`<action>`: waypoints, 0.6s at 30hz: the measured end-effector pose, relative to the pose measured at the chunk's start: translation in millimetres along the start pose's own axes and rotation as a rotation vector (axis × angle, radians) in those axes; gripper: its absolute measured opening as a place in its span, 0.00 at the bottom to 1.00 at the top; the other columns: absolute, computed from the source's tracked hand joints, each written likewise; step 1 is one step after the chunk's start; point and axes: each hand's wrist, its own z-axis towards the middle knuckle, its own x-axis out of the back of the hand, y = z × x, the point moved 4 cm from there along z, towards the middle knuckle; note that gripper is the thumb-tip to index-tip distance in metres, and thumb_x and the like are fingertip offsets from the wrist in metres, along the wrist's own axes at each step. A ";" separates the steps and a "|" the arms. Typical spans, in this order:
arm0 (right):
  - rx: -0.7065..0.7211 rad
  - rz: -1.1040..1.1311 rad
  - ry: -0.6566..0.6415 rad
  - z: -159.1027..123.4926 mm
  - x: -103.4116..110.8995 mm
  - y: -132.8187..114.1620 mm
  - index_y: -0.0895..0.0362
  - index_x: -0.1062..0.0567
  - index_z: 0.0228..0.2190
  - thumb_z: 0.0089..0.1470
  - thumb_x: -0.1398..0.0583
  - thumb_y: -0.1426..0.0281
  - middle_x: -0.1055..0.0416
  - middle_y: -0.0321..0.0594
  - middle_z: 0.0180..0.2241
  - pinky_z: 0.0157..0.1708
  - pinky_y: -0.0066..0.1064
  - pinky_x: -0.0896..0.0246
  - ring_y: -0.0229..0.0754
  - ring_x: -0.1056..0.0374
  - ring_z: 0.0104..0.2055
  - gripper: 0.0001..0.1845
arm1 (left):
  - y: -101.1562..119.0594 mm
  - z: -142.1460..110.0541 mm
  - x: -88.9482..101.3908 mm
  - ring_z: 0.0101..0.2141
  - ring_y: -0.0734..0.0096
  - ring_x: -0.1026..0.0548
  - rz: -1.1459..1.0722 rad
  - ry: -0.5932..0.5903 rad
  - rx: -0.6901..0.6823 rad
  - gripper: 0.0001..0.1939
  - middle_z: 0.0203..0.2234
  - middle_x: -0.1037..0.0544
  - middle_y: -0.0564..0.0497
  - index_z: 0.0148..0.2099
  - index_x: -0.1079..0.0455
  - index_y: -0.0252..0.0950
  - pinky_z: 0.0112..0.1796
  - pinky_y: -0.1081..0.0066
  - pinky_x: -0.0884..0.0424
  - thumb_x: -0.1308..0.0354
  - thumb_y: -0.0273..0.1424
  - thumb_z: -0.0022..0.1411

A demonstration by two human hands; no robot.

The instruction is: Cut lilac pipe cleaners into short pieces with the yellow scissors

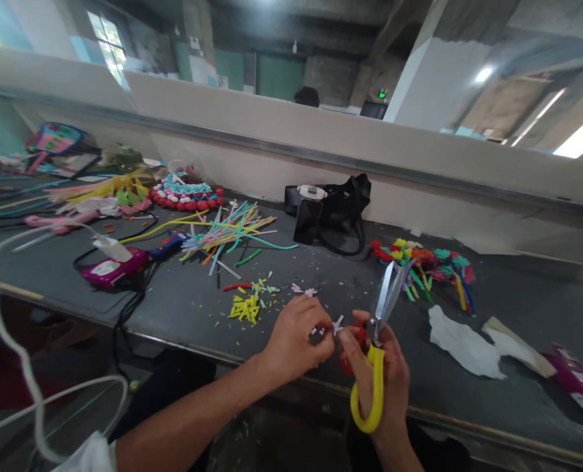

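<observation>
My right hand [387,373] is wrapped around a pair of scissors [377,387] with a yellow handle, its blades pointing up. A small pale lilac piece [338,324] shows at the thumb and fingertips of that hand, and a red item [353,347] is partly hidden behind them. Just to the left, my left hand [299,337] is closed in a pinch close to the pale piece; what its fingertips grip is hidden. On the table beyond lie small pale pink pieces [305,290] and a heap of short yellow pieces [245,308].
Coloured strips [237,229] lie in a loose pile. A purple device [117,267] with a white cable is left; another purple device [579,383] lies far right. A black bag [340,206] rests against the partition. Colourful flowers [426,262] and white tissue [463,344] lie right.
</observation>
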 end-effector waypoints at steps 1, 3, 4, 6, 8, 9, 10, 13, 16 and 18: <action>0.009 -0.008 0.003 0.6 0.4 0.6 0.56 0.29 0.46 0.49 0.37 0.55 0.26 0.37 0.30 0.26 0.26 0.35 0.37 0.30 0.25 0.25 | 2.8 -1.3 -1.8 0.29 0.70 0.32 0.076 -0.015 -0.075 0.05 0.23 0.29 0.52 0.26 0.34 0.35 0.35 0.68 0.37 0.45 0.21 0.51; 0.040 -0.042 0.017 1.6 1.0 0.5 0.56 0.28 0.44 0.49 0.38 0.56 0.26 0.37 0.30 0.28 0.27 0.34 0.38 0.30 0.26 0.23 | 6.4 -4.4 -4.9 0.31 0.68 0.33 0.216 -0.033 -0.183 0.05 0.24 0.28 0.51 0.27 0.34 0.35 0.37 0.66 0.36 0.46 0.22 0.53; 0.062 -0.067 0.026 2.0 1.3 -0.3 0.56 0.28 0.43 0.49 0.38 0.56 0.26 0.37 0.30 0.30 0.28 0.34 0.39 0.29 0.28 0.22 | 7.5 -6.1 -6.1 0.31 0.68 0.33 0.274 -0.039 -0.220 0.05 0.24 0.28 0.50 0.27 0.33 0.35 0.38 0.65 0.36 0.47 0.22 0.54; 0.109 -0.113 0.045 2.7 1.8 -2.6 0.56 0.27 0.42 0.50 0.38 0.57 0.26 0.38 0.30 0.33 0.30 0.33 0.40 0.29 0.30 0.21 | 9.4 -9.3 -8.6 0.31 0.68 0.33 0.359 -0.063 -0.275 0.06 0.23 0.29 0.51 0.28 0.33 0.35 0.42 0.62 0.35 0.47 0.24 0.56; 0.145 -0.140 0.059 3.0 2.2 -4.6 0.56 0.27 0.41 0.50 0.39 0.58 0.26 0.38 0.31 0.36 0.31 0.33 0.40 0.28 0.30 0.19 | 11.4 -11.8 -10.6 0.30 0.69 0.34 0.389 -0.094 -0.308 0.06 0.23 0.30 0.51 0.29 0.32 0.36 0.46 0.60 0.36 0.48 0.25 0.58; 0.151 -0.142 0.065 3.0 2.4 -4.9 0.55 0.27 0.41 0.50 0.39 0.58 0.26 0.37 0.31 0.36 0.31 0.33 0.40 0.28 0.30 0.18 | 12.4 -12.2 -10.9 0.30 0.69 0.33 0.381 -0.103 -0.306 0.06 0.23 0.30 0.51 0.29 0.32 0.36 0.47 0.59 0.37 0.47 0.26 0.57; 0.149 -0.135 0.066 3.0 2.6 -4.6 0.55 0.27 0.41 0.50 0.39 0.59 0.26 0.37 0.30 0.36 0.30 0.33 0.39 0.28 0.30 0.18 | 12.9 -11.8 -10.5 0.30 0.69 0.33 0.354 -0.109 -0.285 0.05 0.24 0.29 0.51 0.29 0.32 0.36 0.47 0.59 0.37 0.47 0.26 0.57; 0.115 -0.081 0.042 2.8 2.4 -1.4 0.55 0.28 0.43 0.50 0.39 0.60 0.26 0.35 0.30 0.33 0.28 0.33 0.38 0.28 0.29 0.18 | 7.9 -6.0 -5.7 0.30 0.70 0.31 0.126 -0.119 -0.039 0.04 0.24 0.27 0.52 0.27 0.32 0.35 0.40 0.65 0.35 0.45 0.25 0.53; 0.088 -0.052 0.004 3.6 1.8 2.1 0.54 0.28 0.44 0.51 0.38 0.61 0.26 0.35 0.31 0.29 0.27 0.33 0.36 0.30 0.26 0.19 | -6.2 -2.7 -5.5 0.28 0.72 0.31 -0.232 -0.229 0.365 0.03 0.23 0.27 0.53 0.26 0.30 0.34 0.32 0.71 0.36 0.43 0.26 0.52; 0.098 -0.062 -0.009 4.3 1.5 2.2 0.54 0.28 0.43 0.50 0.38 0.61 0.26 0.34 0.30 0.28 0.27 0.33 0.36 0.31 0.24 0.19 | -13.0 -4.1 -8.4 0.26 0.74 0.32 -0.424 -0.322 0.556 0.03 0.22 0.27 0.54 0.27 0.29 0.33 0.30 0.73 0.37 0.43 0.27 0.51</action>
